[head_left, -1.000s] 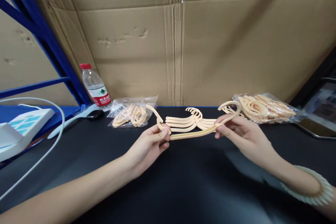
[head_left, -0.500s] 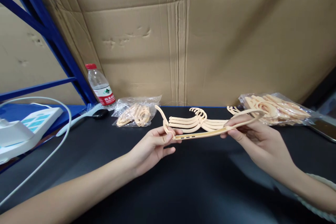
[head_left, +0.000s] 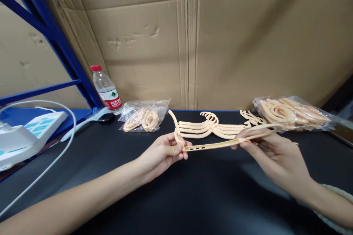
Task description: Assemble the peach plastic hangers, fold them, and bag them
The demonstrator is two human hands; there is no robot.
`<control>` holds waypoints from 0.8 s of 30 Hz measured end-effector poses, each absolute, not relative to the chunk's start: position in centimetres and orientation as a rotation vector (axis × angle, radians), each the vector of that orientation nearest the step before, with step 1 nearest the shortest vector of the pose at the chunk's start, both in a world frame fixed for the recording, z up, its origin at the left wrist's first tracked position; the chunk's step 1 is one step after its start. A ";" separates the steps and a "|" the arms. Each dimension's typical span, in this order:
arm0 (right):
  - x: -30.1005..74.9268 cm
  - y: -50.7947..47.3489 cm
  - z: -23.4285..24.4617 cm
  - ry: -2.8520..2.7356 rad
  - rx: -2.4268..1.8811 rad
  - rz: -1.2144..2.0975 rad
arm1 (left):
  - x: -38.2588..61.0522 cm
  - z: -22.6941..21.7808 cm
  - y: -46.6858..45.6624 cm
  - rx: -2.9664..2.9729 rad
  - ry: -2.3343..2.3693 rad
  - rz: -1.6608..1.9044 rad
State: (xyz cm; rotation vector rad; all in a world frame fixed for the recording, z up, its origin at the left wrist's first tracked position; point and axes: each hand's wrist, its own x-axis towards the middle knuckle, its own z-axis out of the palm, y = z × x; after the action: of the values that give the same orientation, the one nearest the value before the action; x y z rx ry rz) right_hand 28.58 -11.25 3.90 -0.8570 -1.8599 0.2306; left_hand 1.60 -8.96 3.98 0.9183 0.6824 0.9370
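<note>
Between my two hands is a beige plastic hanger part (head_left: 213,145), a long thin bar with several small slots near its left end. My left hand (head_left: 162,153) pinches that end together with a curved beige piece (head_left: 173,119) that sticks up past the fingers. Whether the two pieces are joined there, the fingertips hide. My right hand (head_left: 278,156) grips the bar's right part, where it bends into a curve over the fingers. Just behind lie several beige hangers (head_left: 194,129), nested in a row on the black table, their hooks pointing away.
Several loose beige pieces (head_left: 249,116) lie behind my right hand, beside a clear bag of hanger parts (head_left: 295,112). Another bag (head_left: 145,117) lies at the back left near a water bottle (head_left: 107,91). A white device with a cable (head_left: 70,143) is at left; cardboard (head_left: 138,44) stands behind.
The held part has dipped slightly, and its curved right end looks flatter, tilted lower. My left fingers have closed in more around the left end. Both hands keep their hold.
</note>
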 end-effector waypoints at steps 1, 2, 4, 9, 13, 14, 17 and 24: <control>28.6 -11.2 3.7 -1.865 -0.848 0.261 | 1.6 3.8 -9.0 0.939 0.685 0.948; 28.6 -11.2 3.5 -1.870 -0.841 0.283 | 1.7 3.7 -9.1 0.959 0.691 0.960; 28.4 -11.3 3.1 -1.871 -0.831 0.321 | 1.8 3.5 -9.3 0.990 0.717 0.996; 27.7 -11.8 2.9 -1.882 -0.830 0.401 | 2.1 3.1 -9.8 1.015 0.826 1.104; 27.6 -12.4 3.0 -1.872 -0.844 0.401 | 2.3 3.1 -10.0 1.040 0.852 1.142; 27.6 -12.5 2.9 -1.862 -0.846 0.420 | 2.4 3.2 -10.0 1.042 0.854 1.150; 27.5 -12.6 3.0 -1.800 -0.893 0.503 | 2.5 3.5 -10.2 1.043 0.853 1.162; 26.7 -12.0 4.2 -1.522 -0.991 0.761 | 2.8 3.9 -10.8 0.937 0.811 1.147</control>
State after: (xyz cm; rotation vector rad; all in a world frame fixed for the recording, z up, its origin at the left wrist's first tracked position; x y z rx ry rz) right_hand 26.75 -12.04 4.22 -0.9908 -1.5215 0.7613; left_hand 2.81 -10.81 3.86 0.9370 0.8114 1.1465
